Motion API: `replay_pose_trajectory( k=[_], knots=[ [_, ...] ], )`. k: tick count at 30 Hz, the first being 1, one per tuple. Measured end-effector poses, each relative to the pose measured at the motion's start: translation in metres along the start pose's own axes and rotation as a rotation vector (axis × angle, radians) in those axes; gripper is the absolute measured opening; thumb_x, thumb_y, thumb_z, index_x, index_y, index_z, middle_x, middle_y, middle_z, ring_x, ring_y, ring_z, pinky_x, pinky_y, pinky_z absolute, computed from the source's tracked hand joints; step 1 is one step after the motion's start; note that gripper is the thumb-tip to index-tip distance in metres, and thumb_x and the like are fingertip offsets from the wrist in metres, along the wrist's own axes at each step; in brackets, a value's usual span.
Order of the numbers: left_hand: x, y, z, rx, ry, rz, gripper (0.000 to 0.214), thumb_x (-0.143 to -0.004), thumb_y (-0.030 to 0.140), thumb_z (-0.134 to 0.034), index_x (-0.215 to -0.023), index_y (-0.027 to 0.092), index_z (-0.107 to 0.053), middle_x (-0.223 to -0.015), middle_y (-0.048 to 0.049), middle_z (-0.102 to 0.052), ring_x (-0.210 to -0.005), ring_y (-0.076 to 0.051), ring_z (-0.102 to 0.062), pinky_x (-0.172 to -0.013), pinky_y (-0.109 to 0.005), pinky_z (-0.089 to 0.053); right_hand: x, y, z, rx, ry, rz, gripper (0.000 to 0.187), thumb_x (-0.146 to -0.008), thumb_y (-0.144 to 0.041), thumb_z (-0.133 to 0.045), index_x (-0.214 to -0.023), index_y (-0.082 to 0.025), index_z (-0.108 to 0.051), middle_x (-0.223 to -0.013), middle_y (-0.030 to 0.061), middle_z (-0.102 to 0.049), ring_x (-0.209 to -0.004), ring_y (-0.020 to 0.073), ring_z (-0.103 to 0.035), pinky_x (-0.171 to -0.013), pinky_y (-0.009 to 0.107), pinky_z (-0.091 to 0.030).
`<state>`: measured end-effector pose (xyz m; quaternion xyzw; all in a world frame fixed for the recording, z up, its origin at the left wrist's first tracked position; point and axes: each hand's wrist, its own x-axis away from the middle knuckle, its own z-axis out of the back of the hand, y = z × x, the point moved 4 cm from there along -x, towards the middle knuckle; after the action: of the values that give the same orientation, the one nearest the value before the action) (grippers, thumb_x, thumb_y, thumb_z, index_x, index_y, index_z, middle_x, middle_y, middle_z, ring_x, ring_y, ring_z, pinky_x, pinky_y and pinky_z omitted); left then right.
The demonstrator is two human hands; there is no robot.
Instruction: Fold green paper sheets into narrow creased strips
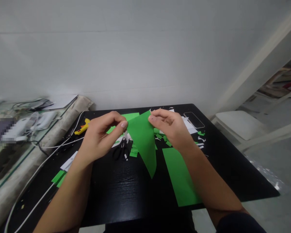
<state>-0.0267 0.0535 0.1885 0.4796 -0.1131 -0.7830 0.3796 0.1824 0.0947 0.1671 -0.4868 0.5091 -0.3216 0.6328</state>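
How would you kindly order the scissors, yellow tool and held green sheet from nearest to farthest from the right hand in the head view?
1. Held green sheet, pinched in right hand
2. Scissors, lower left
3. Yellow tool, farther left

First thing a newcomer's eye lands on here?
Probably the bright green sheet, held up between the left hand and right hand over the black table. Next, likely the second green sheet, partly hidden by the right forearm, and the yellow tool beside the left wrist.
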Motion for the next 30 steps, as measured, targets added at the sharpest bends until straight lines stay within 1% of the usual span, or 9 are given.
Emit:
replay_pose_trajectory(
  k=[6, 11, 14, 16, 19, 21, 23, 27, 30],
  knots=[
    [-0.002, -0.006, 0.006, 0.001, -0.067, 0.018, 0.018, -0.097, 0.026, -0.063, -0.080, 0.021, -0.066, -0.071, -0.0004, -0.065, -0.065, -0.013, -0.058, -0.061, -0.027, -0.047, 0.000, 0.003, 0.000, 0.090, -0.004, 0.039, 0.019, -0.082, -0.039, -0.084, -0.081, -0.021, -0.078, -0.075, 0.0022, -0.075, -0.070, 0.0169, -0.068, -0.067, 0.033, -0.058],
    [-0.004, -0.004, -0.006, -0.022, -0.122, 0.089, 0.013, -0.095, 0.032, -0.068, -0.097, 0.019, -0.070, -0.085, -0.0025, -0.072, -0.077, -0.015, -0.065, -0.070, -0.028, -0.051, 0.007, 0.011, -0.018, 0.153, -0.124, 0.086, 0.014, -0.087, -0.034, -0.079, -0.087, -0.020, -0.080, -0.083, 0.0032, -0.078, -0.076, 0.0172, -0.072, -0.072, 0.032, -0.059],
    [-0.003, 0.002, -0.012, -0.043, -0.136, 0.076, 0.017, -0.097, 0.030, -0.064, -0.085, 0.019, -0.069, -0.077, -0.0006, -0.069, -0.071, -0.014, -0.062, -0.066, -0.027, -0.048, 0.010, 0.012, -0.024, 0.160, -0.192, 0.081, 0.013, -0.089, -0.031, -0.077, -0.090, -0.019, -0.080, -0.085, 0.0032, -0.079, -0.078, 0.0168, -0.072, -0.073, 0.031, -0.058],
    [-0.002, 0.000, -0.005, -0.028, -0.049, 0.100, 0.018, -0.096, 0.029, -0.066, -0.081, 0.020, -0.068, -0.073, 0.0008, -0.066, -0.066, -0.013, -0.058, -0.060, -0.027, -0.045, 0.009, 0.009, -0.020, 0.196, -0.216, 0.083, 0.012, -0.090, -0.030, -0.075, -0.091, -0.019, -0.080, -0.087, 0.0033, -0.079, -0.079, 0.0163, -0.072, -0.072, 0.030, -0.057],
    [0.003, -0.011, 0.025, 0.049, 0.283, 0.188, 0.015, -0.093, 0.032, -0.072, -0.082, 0.021, -0.069, -0.071, 0.0041, -0.062, -0.062, -0.010, -0.053, -0.056, -0.028, -0.038, 0.004, 0.001, -0.004, 0.257, -0.217, 0.094, 0.010, -0.088, -0.029, -0.076, -0.086, -0.019, -0.079, -0.083, 0.0030, -0.077, -0.076, 0.0153, -0.069, -0.069, 0.029, -0.055],
    [0.007, -0.020, 0.043, 0.080, 0.456, 0.233, 0.014, -0.093, 0.032, -0.072, -0.086, 0.021, -0.070, -0.077, 0.0057, -0.062, -0.069, -0.009, -0.053, -0.063, -0.029, -0.038, -0.001, -0.001, 0.009, 0.265, -0.194, 0.053, 0.013, -0.084, -0.030, -0.079, -0.081, -0.018, -0.076, -0.072, 0.0013, -0.072, -0.067, 0.0141, -0.064, -0.062, 0.029, -0.052],
    [0.008, -0.029, 0.053, 0.118, 0.505, 0.290, 0.013, -0.094, 0.032, -0.070, -0.089, 0.020, -0.070, -0.077, 0.0072, -0.060, -0.071, -0.008, -0.052, -0.065, -0.030, -0.036, -0.006, -0.001, 0.022, 0.262, -0.121, 0.031, 0.016, -0.082, -0.034, -0.082, -0.082, -0.019, -0.076, -0.072, 0.0012, -0.070, -0.063, 0.0134, -0.061, -0.058, 0.028, -0.049],
    [0.004, -0.040, 0.050, 0.060, 0.331, 0.447, 0.017, -0.092, 0.031, -0.067, -0.081, 0.019, -0.070, -0.067, 0.0060, -0.058, -0.065, -0.009, -0.053, -0.063, -0.029, -0.038, -0.010, -0.001, 0.036, 0.150, 0.085, 0.049, 0.021, -0.082, -0.040, -0.082, -0.086, -0.020, -0.076, -0.076, 0.0014, -0.071, -0.064, 0.0144, -0.062, -0.059, 0.029, -0.051],
    [0.000, -0.031, 0.036, -0.187, 0.167, 0.444, 0.016, -0.089, 0.036, -0.071, -0.088, 0.020, -0.074, -0.082, -0.0002, -0.072, -0.078, -0.016, -0.064, -0.073, -0.032, -0.047, -0.007, -0.002, 0.030, 0.116, 0.097, 0.063, 0.021, -0.083, -0.039, -0.081, -0.086, -0.020, -0.074, -0.076, 0.0016, -0.070, -0.069, 0.0162, -0.064, -0.062, 0.030, -0.053]
  ],
)
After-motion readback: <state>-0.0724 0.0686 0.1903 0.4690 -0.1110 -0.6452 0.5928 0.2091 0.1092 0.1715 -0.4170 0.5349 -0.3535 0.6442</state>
